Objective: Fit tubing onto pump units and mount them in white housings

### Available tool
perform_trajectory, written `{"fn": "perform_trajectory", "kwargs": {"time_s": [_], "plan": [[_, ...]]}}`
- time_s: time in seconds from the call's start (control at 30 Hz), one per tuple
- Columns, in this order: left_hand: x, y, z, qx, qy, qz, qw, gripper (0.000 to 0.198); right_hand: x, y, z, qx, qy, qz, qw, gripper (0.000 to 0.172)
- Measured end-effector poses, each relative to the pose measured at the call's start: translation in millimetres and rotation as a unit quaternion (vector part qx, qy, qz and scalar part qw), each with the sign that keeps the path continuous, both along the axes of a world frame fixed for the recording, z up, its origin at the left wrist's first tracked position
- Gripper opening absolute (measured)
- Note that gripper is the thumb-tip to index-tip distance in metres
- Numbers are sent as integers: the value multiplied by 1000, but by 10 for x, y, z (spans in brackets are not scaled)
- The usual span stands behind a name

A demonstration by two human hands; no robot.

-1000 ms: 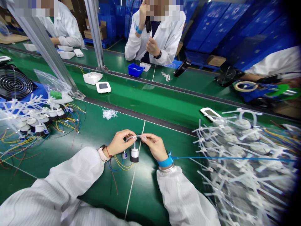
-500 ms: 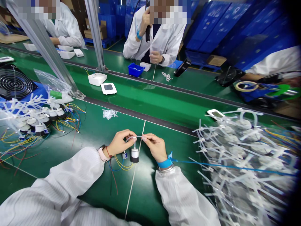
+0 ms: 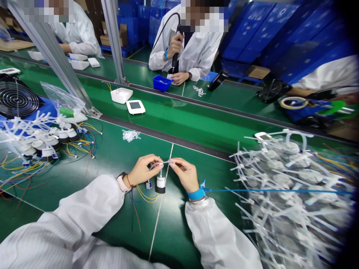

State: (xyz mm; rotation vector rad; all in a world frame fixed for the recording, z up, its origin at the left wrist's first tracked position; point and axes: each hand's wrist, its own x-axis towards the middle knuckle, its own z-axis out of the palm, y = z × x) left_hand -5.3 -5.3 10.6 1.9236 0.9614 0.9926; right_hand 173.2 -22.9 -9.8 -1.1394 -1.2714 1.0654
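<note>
Between my two hands is a thin translucent tube [image 3: 165,162] with a small white connector in it. My left hand [image 3: 143,171] is closed, its thumb and fingers pinching the tube at the connector. On the other side my right hand [image 3: 186,175] pinches the tube's right-hand end between thumb and fingertips. Below them hangs or stands a small white and black cylindrical pump [image 3: 160,184], joined to the connector by a short upright tube. Yellow, blue and red wires [image 3: 143,197] and a small blue-white part [image 3: 149,185] lie at its left.
Piles of similar pumps with tubes and wires lie at left [image 3: 50,142] and right [image 3: 291,186]. Small clear rings [image 3: 131,135] sit near the belt [image 3: 196,119]. White housings [image 3: 135,107] ride on it. A blue wrist cord [image 3: 252,190] runs right. Across, a co-worker [image 3: 185,52] holds a screwdriver.
My hands stay almost in place on the tube, with a bit of tube now sticking up by the connector. The white housings moved right along the belt. The co-worker opposite lowered the screwdriver.
</note>
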Motion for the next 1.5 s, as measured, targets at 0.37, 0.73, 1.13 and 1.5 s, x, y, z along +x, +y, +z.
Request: {"fn": "perform_trajectory", "kwargs": {"time_s": [0.37, 0.73, 1.13, 1.5], "plan": [[-3, 11, -43, -35, -32, 30, 998, 12, 38, -1, -13, -15, 97, 35, 995, 17], [-3, 21, -54, -42, -46, 27, 998, 12, 41, 32, -63, -116, 205, 40, 971, 18], [5, 8, -9, -39, -43, -1, 998, 11, 58, 23, -99, -73, 129, 90, 985, 19], [-19, 15, 14, 3, -36, -66, 997, 12, 57, 5, -81, -41, 138, 82, 986, 23]]}}
